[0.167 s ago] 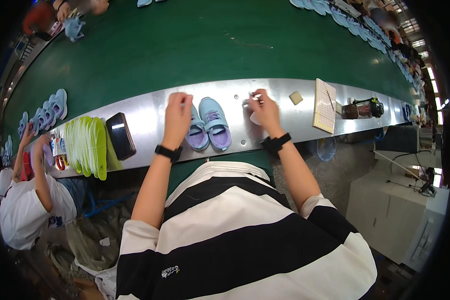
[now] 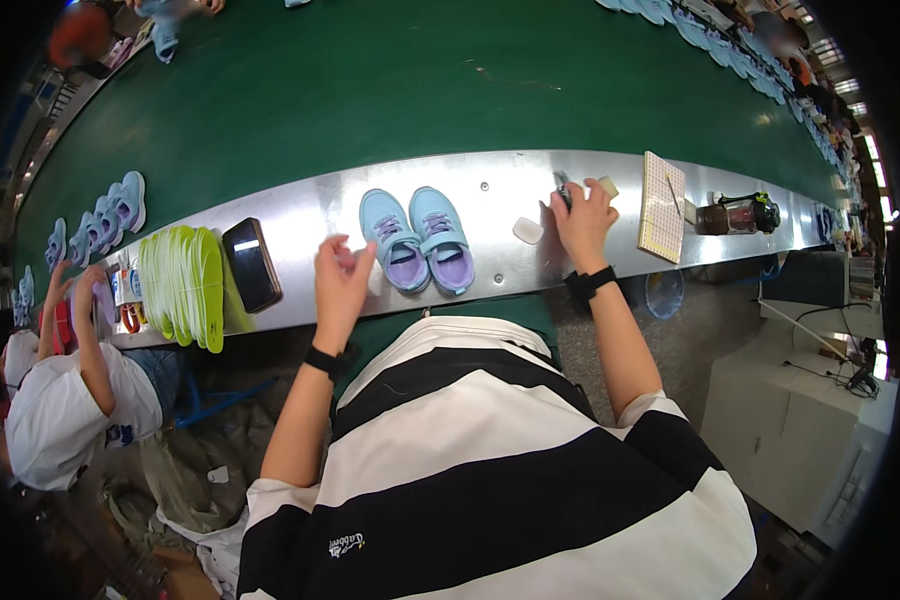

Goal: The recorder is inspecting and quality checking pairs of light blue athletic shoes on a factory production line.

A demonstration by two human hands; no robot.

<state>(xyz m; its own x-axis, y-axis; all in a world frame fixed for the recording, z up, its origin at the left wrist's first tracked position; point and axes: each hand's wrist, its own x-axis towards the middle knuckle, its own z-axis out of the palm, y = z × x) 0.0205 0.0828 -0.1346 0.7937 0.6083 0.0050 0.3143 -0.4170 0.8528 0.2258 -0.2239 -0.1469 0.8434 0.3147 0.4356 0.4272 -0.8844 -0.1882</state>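
A pair of light blue shoes with lilac linings stands side by side on the metal ledge, a left shoe (image 2: 382,215) and a right shoe (image 2: 438,222). Just left of them is my left hand (image 2: 342,285), slightly blurred, its fingers loosely bent and apart with nothing seen in them. My right hand (image 2: 584,228) has its fingers closed around a small dark object (image 2: 564,192), whose kind I cannot make out. Beside that hand's fingertips lies a yellowish block (image 2: 608,187). A white rounded piece (image 2: 528,231) rests on the ledge between the shoes and my right hand.
Left on the ledge are a phone (image 2: 253,265) and a stack of yellow-green shoe-shaped sheets (image 2: 185,285). To the right lie a gridded pad (image 2: 660,215) with a pen and a dark bottle (image 2: 738,214). A green belt (image 2: 390,90) runs beyond; a co-worker (image 2: 80,400) sits left.
My right hand has moved right, away from the white piece and over to the yellowish block. My left hand has drawn back toward me from the left shoe, its fingers parting.
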